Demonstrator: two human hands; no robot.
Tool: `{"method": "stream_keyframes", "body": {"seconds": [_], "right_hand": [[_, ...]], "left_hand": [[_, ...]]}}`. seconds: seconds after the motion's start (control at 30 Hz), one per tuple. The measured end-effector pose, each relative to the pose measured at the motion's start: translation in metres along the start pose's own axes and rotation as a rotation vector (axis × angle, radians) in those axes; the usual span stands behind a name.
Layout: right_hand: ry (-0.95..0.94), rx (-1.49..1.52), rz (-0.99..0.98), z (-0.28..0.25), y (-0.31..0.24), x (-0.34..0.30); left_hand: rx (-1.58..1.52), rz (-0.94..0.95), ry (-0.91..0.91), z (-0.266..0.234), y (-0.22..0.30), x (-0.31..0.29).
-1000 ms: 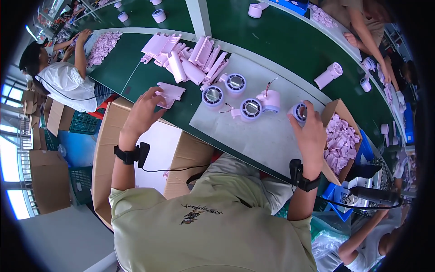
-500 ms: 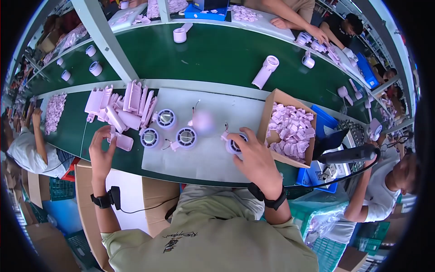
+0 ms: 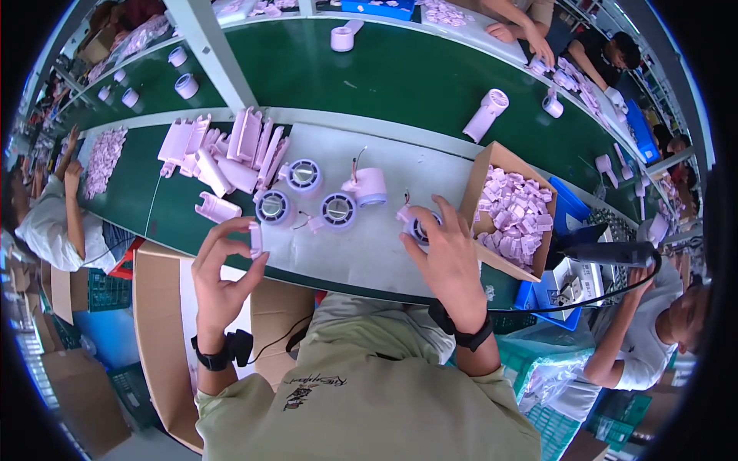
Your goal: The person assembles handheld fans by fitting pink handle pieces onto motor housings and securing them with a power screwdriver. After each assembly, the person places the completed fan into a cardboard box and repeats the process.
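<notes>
Between the thumb and fingers of my left hand [image 3: 223, 269] is a small pale pink plastic piece [image 3: 256, 240], held above the table's near edge. My right hand [image 3: 452, 261] has its thumb and fingers around a round fan head [image 3: 423, 228] with short wires, resting on the grey mat. Left of it on the mat are more fan heads: one on its side [image 3: 371, 187] and three with grilles upward, at the back [image 3: 304, 176], left [image 3: 274, 208] and middle [image 3: 337, 210]. An open pink handle shell [image 3: 217, 207] lies beyond my left hand.
Pink handle shells [image 3: 231, 157] are heaped left of the mat [image 3: 361, 253]. A cardboard box [image 3: 482, 163] of small pink parts stands right, beside a blue bin [image 3: 569, 200] and a dark tool [image 3: 607, 253]. Past the ledge, a green belt [image 3: 415, 84] carries fan parts.
My left hand has moved away from the handle shell toward me, carrying the small piece. The blurred fan head now rests on its side. My right hand stays at its fan head; the view has shifted.
</notes>
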State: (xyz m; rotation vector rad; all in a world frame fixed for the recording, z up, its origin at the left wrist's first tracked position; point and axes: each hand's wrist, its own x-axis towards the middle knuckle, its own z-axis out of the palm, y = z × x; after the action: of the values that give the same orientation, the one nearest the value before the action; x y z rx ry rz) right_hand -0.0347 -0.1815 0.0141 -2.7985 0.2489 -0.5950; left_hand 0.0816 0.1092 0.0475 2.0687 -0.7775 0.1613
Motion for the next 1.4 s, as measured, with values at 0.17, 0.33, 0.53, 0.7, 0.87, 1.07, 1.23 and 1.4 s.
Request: {"method": "stream_keyframes", "body": {"seconds": [0.17,0.33,0.53,0.7,0.87,1.07,1.23,1.4], "right_hand": [[-0.132,0.144,0.179,-0.004,-0.009,0.006],[-0.174,0.133,0.289,-0.003,-0.012,0.007],[-0.252,0.188,0.387,-0.015,-0.018,-0.006],[-0.173,0.180,0.301,-0.013,-0.019,-0.020],[-0.144,0.178,0.234,-0.016,-0.016,-0.025],[-0.150,0.261,0.319,-0.037,-0.020,-0.038],[0.113,0.487,0.328,-0.058,-0.018,-0.038],[-0.009,0.342,0.102,-0.081,-0.004,-0.023]], "left_hand": [[-0.403,-0.043,-0.051,0.031,0.007,-0.025],[-0.388,0.247,-0.122,0.082,0.029,-0.023],[-0.191,0.088,-0.096,0.102,0.005,-0.041],[0.140,0.038,-0.228,0.102,-0.010,-0.043],[0.437,0.033,-0.192,0.122,0.022,-0.032],[0.477,0.095,-0.460,0.158,0.024,-0.022],[-0.738,-0.195,-0.946,0.142,0.037,0.001],[-1.125,-0.612,-1.223,0.155,0.049,0.006]]}}
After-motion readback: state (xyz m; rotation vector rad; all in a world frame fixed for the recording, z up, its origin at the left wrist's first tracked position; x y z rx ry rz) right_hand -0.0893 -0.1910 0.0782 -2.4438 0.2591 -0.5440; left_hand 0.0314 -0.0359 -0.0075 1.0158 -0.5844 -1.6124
